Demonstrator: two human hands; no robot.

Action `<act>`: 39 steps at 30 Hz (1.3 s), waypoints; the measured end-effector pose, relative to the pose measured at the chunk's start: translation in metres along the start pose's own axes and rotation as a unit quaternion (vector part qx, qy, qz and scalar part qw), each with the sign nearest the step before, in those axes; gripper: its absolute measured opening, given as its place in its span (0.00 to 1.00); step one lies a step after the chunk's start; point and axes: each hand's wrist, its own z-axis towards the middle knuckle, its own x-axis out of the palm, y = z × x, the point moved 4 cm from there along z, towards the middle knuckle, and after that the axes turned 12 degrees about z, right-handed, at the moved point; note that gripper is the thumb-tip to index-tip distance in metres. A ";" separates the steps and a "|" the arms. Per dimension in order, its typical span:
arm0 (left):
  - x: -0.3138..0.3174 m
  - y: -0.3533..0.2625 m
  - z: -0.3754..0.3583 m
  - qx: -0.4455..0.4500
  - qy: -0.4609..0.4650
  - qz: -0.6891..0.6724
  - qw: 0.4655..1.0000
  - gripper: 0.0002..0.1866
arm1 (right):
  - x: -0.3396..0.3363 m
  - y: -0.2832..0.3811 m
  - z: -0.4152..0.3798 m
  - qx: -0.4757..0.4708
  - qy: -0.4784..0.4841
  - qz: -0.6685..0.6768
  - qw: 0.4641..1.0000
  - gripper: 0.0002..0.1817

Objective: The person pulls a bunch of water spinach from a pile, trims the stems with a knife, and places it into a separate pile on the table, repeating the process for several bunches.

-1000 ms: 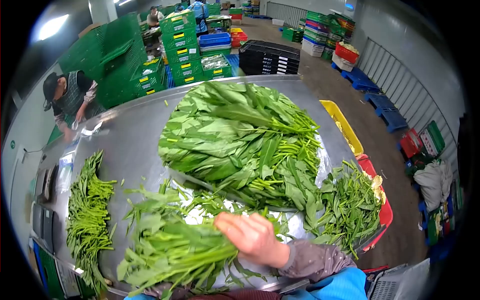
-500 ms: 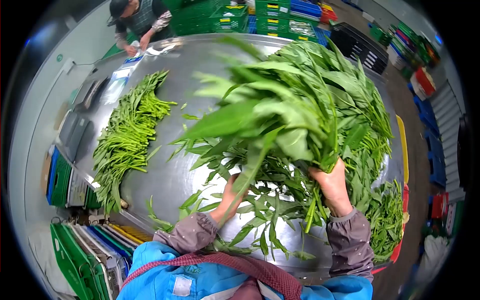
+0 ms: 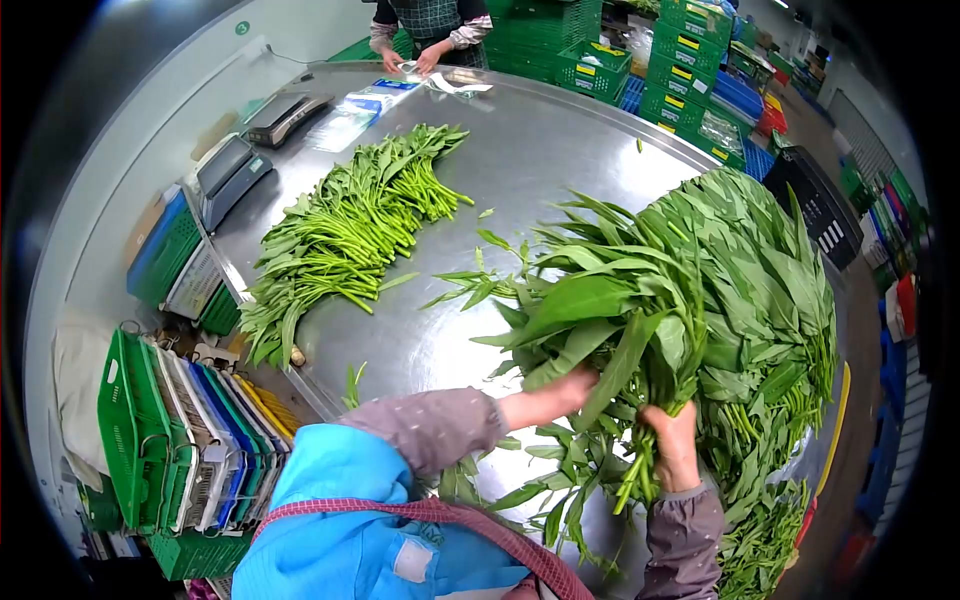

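My right hand [image 3: 672, 440] is closed round the stems of a leafy green bunch [image 3: 610, 300], whose leaves fan up and to the left. My left hand [image 3: 558, 393] reaches in at the bunch's lower left; leaves partly cover its fingers, so its grip cannot be made out. Beneath both hands, loose leafy stalks [image 3: 575, 465] are scattered on the metal table [image 3: 400, 345]. A large pile of greens [image 3: 765, 290] lies just beyond my right hand. Another row of greens [image 3: 345, 235], stems facing right, rests at the table's left side.
Across the table a person [image 3: 435, 30] handles white strips near plastic bags [image 3: 350, 115]. Two scales [image 3: 228, 180] sit at the left edge. Crates [image 3: 150, 430] stand upright at the lower left; green crates [image 3: 685, 75] are stacked behind, beside a black crate [image 3: 815, 205].
The view has swung to the right. My left hand has moved right, up to the bunch. The bunch in my right hand, blurred before, now looks steadier and more upright.
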 end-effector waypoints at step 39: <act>-0.086 -0.123 0.025 0.181 0.028 0.107 0.977 0.11 | -0.191 0.152 -0.002 -0.359 -0.315 -0.604 0.638 0.08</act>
